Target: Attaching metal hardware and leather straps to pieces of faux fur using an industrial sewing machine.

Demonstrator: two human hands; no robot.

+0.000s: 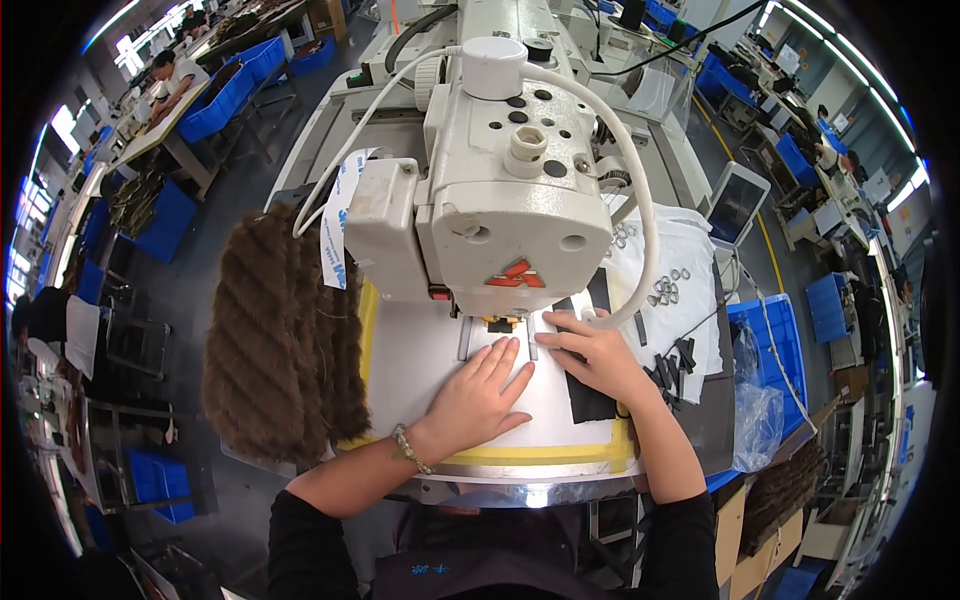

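My left hand [480, 397] lies flat on the white work plate [410, 345], its fingers stretched forward and thumb out to the side. Its fingertips are just short of a small black piece [499, 326] under the head of a white industrial sewing machine [515, 215]. My right hand [596, 358] rests to the right, fingers apart and bent slightly, tips beside a narrow metal strip [533, 345] on the plate. Neither hand shows anything gripped. A black fabric strip [592, 402] runs partly beneath my right hand. The needle area is mostly hidden by the machine head.
Folded brown fur [265, 345] is heaped along the plate's left side. Right of the plate are short black strips [675, 368], metal rings [664, 288] on white cloth, and a blue crate [775, 345] with clear plastic. Yellow tape [540, 455] edges the plate. Other people work farther off.
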